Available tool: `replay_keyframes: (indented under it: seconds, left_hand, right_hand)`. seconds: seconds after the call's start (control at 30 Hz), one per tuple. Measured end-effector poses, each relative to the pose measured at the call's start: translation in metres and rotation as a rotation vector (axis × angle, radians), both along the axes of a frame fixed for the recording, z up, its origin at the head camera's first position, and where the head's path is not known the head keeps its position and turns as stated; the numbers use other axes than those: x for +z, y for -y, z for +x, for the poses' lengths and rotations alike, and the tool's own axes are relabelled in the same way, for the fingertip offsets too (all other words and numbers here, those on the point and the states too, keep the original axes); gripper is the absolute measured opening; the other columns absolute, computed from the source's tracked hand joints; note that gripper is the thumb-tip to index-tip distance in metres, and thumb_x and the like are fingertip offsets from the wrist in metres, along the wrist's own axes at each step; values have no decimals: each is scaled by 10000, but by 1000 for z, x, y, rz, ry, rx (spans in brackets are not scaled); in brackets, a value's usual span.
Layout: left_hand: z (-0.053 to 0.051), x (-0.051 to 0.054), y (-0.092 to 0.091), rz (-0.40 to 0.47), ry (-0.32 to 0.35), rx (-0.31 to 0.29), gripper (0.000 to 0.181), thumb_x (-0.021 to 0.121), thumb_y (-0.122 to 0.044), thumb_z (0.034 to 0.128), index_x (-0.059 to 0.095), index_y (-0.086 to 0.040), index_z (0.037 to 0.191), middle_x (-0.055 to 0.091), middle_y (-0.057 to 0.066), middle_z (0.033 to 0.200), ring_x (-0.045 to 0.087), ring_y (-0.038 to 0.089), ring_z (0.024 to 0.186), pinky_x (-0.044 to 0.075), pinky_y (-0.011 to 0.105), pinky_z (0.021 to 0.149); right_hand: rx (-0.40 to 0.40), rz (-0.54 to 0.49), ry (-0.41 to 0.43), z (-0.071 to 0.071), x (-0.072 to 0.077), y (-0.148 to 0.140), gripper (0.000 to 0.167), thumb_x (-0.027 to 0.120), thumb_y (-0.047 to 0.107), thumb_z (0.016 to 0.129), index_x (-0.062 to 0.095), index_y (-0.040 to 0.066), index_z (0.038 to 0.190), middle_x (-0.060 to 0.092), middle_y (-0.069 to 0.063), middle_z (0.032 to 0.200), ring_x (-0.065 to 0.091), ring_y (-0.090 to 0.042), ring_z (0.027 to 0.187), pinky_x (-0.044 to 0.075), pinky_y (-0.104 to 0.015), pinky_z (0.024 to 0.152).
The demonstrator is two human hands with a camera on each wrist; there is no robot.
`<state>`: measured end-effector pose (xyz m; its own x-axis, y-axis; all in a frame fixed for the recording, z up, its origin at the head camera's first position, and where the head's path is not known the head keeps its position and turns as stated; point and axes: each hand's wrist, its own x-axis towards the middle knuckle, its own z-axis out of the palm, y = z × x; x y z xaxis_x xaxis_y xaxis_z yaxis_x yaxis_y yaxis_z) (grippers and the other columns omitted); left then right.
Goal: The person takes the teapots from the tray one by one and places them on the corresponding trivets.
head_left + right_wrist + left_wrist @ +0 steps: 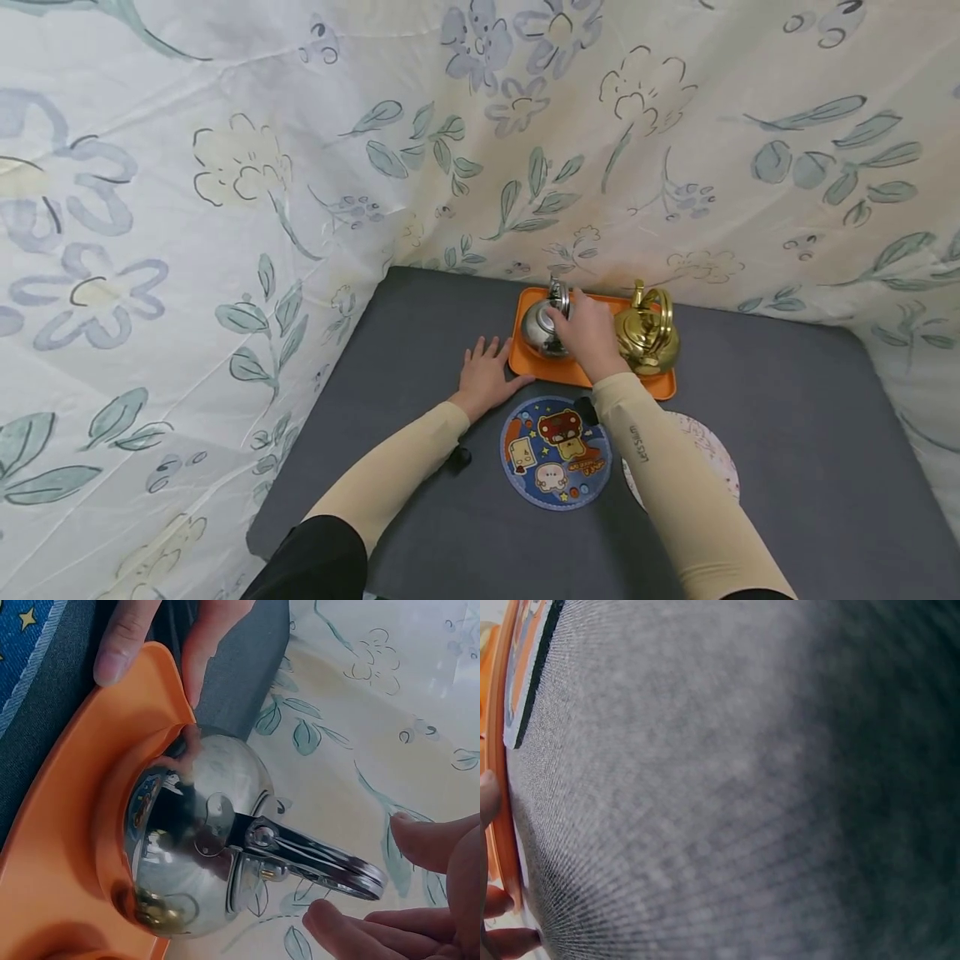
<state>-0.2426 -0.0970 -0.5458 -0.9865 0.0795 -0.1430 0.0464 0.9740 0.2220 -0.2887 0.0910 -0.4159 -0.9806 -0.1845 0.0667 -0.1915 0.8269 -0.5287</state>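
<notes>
An orange tray [551, 369] lies near the back of the table with two kettles on it. The silver kettle [537, 327] stands upright in the tray's left part, its arched handle [322, 864] raised. Around that handle is my right hand [591, 335]; in the right wrist view its thumb and fingers are parted on either side, with a gap to the metal. A gold kettle [647, 340] stands on the right part of the tray. My left hand [483, 379], fingers spread, touches the tray's left front corner.
In front of the tray lies a round blue mat [555, 454] with cartoon figures. A round pale pink mat [708, 450] is partly covered by the right forearm. A flower-patterned cloth [480, 125] rises behind the grey table [420, 350] and along its sides.
</notes>
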Motion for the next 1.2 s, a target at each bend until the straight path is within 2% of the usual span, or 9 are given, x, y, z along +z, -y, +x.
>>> replay_keyframes:
  seconds: [0.1,0.2,0.3,0.43,0.7,1.0,1.2]
  left_hand:
    - [-1,1,-1,1,-6,1,938,464,-796,894,266,-236,1620,321,108,1640,207,376,1541,247,589,1205]
    - [-2,1,0,-1,-11,4,940,461,-800,892,267,-238,1620,325,106,1638,212,374,1540,251,587,1204]
    - [-3,0,0,-4,-10,7,941,461,-801,891,265,-240,1621,326,103,1639,213,372,1540,250,586,1205]
    - [-2,-1,-2,-8,-4,9,941,466,-797,892,262,-237,1621,321,104,1641,214,375,1539,250,588,1204]
    - [-2,0,-5,-10,3,9,948,456,-805,889,262,-235,1621,316,108,1642,210,375,1540,251,585,1205]
    - [-5,1,-6,-6,-11,14,950,460,-809,884,266,-239,1620,326,107,1639,220,378,1537,258,591,1200]
    - [-6,0,-6,-2,3,19,956,460,-813,881,259,-242,1621,322,105,1640,214,377,1539,256,591,1200]
  right_hand:
    - [-5,-8,-32,-2,-2,2,678,614,426,1003,504,-89,1430,685,-334,1092,687,-467,892,573,-537,777]
    - [0,-29,-76,-5,-3,4,519,639,381,997,626,-69,1254,708,-284,955,687,-459,836,568,-533,731]
    - [2,-50,-105,-6,-4,5,365,673,307,983,657,-47,1070,711,-254,895,684,-463,834,560,-542,737]
    - [-5,-64,-100,-8,-7,4,288,689,238,970,669,-41,1038,721,-261,930,684,-474,877,554,-561,779]
    - [-20,-97,-93,-13,-13,1,267,684,191,967,696,-54,1072,730,-263,975,680,-485,924,545,-576,817]
    - [-54,-139,-137,-18,-15,-1,177,691,138,945,724,-22,1014,740,-234,932,681,-468,894,541,-559,778]
    - [-56,-162,-123,-18,-15,-4,180,684,157,955,735,-8,1006,746,-187,862,681,-418,837,549,-509,737]
